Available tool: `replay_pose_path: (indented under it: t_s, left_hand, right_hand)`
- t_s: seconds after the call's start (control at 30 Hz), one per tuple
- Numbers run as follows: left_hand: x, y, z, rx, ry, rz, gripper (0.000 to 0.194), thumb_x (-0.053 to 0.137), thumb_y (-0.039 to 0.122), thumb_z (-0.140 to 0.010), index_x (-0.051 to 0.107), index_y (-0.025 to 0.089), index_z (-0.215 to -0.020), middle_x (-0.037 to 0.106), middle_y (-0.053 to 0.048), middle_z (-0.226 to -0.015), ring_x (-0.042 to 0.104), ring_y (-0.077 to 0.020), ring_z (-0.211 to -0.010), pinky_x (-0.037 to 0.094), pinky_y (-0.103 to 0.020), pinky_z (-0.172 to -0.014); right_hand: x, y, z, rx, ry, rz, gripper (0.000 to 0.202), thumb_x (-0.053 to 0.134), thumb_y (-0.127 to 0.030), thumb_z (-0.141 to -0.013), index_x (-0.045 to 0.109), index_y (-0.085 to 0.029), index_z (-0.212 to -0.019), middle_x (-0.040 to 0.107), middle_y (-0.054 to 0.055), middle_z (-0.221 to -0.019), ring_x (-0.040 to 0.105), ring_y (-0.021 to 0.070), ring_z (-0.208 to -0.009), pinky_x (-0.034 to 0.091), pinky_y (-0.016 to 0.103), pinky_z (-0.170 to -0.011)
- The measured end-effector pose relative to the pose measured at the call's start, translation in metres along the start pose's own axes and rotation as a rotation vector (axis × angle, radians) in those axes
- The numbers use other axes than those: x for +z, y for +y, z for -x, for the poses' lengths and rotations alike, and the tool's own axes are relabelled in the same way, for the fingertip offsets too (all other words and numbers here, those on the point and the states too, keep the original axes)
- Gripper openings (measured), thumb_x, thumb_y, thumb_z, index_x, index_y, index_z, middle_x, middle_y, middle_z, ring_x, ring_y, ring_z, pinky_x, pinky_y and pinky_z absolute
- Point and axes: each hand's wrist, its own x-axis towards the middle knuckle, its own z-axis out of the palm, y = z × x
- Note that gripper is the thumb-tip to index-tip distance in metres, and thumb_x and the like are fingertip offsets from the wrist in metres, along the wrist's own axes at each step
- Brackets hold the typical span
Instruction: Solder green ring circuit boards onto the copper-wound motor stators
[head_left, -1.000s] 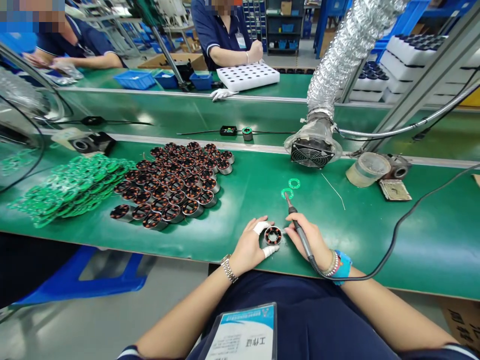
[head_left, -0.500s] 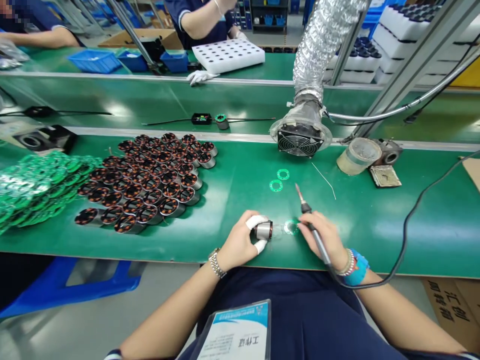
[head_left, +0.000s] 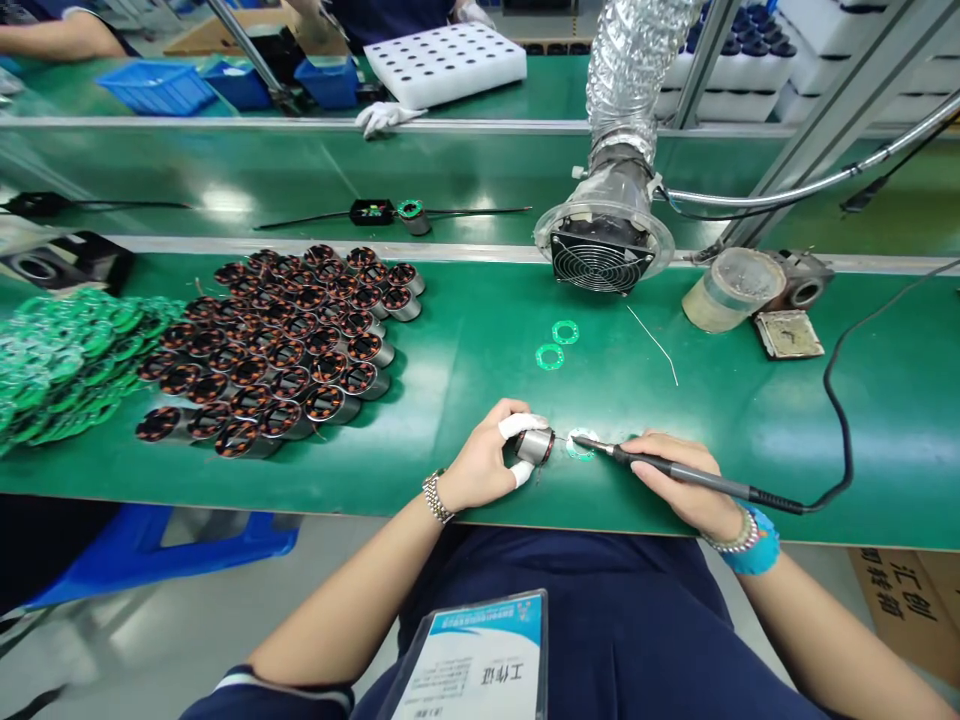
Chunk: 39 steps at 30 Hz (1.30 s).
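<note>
My left hand (head_left: 491, 455), with white covers on thumb and a finger, grips a metal motor stator (head_left: 533, 446) lying on its side, its copper end facing right. Just right of it a green ring-shaped board (head_left: 581, 445) lies on the green bench (head_left: 465, 390). My right hand (head_left: 679, 475) is wrapped round a soldering iron (head_left: 686, 474), whose tip points left over that board. Whether the tip touches the board cannot be made out. Two more ring boards (head_left: 565, 332) (head_left: 550, 357) lie farther back.
Many stators (head_left: 285, 350) stand at left beside stacked green boards (head_left: 75, 350). A fan with a foil duct (head_left: 600, 262) hangs behind. Solder wire (head_left: 652, 345), a round tub (head_left: 731, 290) and a sponge tray (head_left: 789, 334) are at right. The iron's cable trails right.
My right hand has moved right and turned the soldering iron from pointing up and away to pointing left, its tip now over the near ring board. My left hand still holds the stator, now slightly tilted.
</note>
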Motion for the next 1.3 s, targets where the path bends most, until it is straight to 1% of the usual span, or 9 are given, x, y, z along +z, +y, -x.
replay_pose_path:
  t_s: [0.17, 0.3, 0.47, 0.67, 0.87, 1.07, 1.3]
  left_hand:
    - [0.0007, 0.0003, -0.0001, 0.0, 0.0, -0.001, 0.048, 0.056, 0.003, -0.061, 0.052, 0.021, -0.106, 0.05, -0.006, -0.105, 0.054, -0.0179, -0.095, 0.048, -0.033, -0.082]
    - [0.0008, 0.0003, -0.0007, -0.001, 0.006, 0.004, 0.048, 0.057, 0.004, -0.061, 0.053, 0.022, -0.106, 0.05, -0.005, -0.105, 0.054, -0.0179, -0.093, 0.048, -0.033, -0.081]
    - [0.0007, 0.0005, -0.0008, 0.001, 0.011, 0.02, 0.047, 0.057, 0.004, -0.062, 0.053, 0.022, -0.105, 0.05, -0.006, -0.104, 0.054, -0.0181, -0.093, 0.048, -0.033, -0.08]
    - [0.0008, 0.0006, -0.0009, 0.032, 0.024, 0.022, 0.046, 0.056, 0.004, -0.063, 0.053, 0.021, -0.106, 0.049, -0.006, -0.103, 0.053, -0.0171, -0.093, 0.048, -0.032, -0.08]
    - [0.0006, 0.0011, -0.001, 0.0, 0.009, 0.012, 0.047, 0.057, 0.004, -0.062, 0.053, 0.021, -0.105, 0.05, -0.006, -0.104, 0.054, -0.018, -0.093, 0.048, -0.033, -0.081]
    - [0.0008, 0.0002, -0.0003, 0.024, 0.02, 0.029, 0.047, 0.056, 0.003, -0.062, 0.053, 0.021, -0.106, 0.049, -0.006, -0.104, 0.053, -0.017, -0.092, 0.048, -0.032, -0.079]
    - [0.0011, 0.0009, -0.0003, 0.034, 0.024, 0.029, 0.046, 0.056, 0.003, -0.062, 0.053, 0.02, -0.105, 0.049, -0.006, -0.104, 0.053, -0.0166, -0.092, 0.047, -0.031, -0.078]
  right_hand:
    - [-0.0003, 0.0016, -0.0015, -0.015, -0.041, 0.007, 0.017, 0.053, -0.027, -0.085, 0.066, -0.021, -0.095, 0.07, 0.004, -0.087, 0.065, 0.0161, -0.079, 0.052, 0.03, -0.075]
    - [-0.0007, 0.001, -0.0021, -0.013, -0.05, 0.007, 0.018, 0.053, -0.028, -0.085, 0.067, -0.021, -0.095, 0.069, 0.004, -0.084, 0.064, 0.0166, -0.078, 0.052, 0.03, -0.072]
    - [-0.001, -0.0009, -0.003, -0.037, -0.053, -0.038, 0.018, 0.053, -0.026, -0.085, 0.066, -0.02, -0.095, 0.068, 0.004, -0.081, 0.063, 0.0152, -0.071, 0.051, 0.029, -0.065]
    - [-0.0008, -0.0013, -0.0038, -0.033, -0.051, -0.033, 0.016, 0.054, -0.024, -0.084, 0.066, -0.021, -0.095, 0.069, 0.003, -0.084, 0.063, 0.0152, -0.076, 0.05, 0.029, -0.069]
    - [-0.001, -0.0014, -0.0035, -0.037, -0.049, -0.04, 0.016, 0.055, -0.024, -0.084, 0.066, -0.02, -0.095, 0.069, 0.003, -0.082, 0.063, 0.0151, -0.073, 0.05, 0.029, -0.068]
    - [-0.0014, 0.0019, -0.0005, -0.036, 0.012, -0.066, 0.016, 0.056, -0.022, -0.083, 0.066, -0.021, -0.095, 0.07, 0.004, -0.086, 0.064, 0.0167, -0.081, 0.051, 0.031, -0.074]
    - [-0.0003, 0.0036, -0.0003, -0.031, 0.124, -0.029, 0.019, 0.062, -0.023, -0.079, 0.065, -0.022, -0.097, 0.068, 0.005, -0.088, 0.064, 0.017, -0.081, 0.052, 0.03, -0.072]
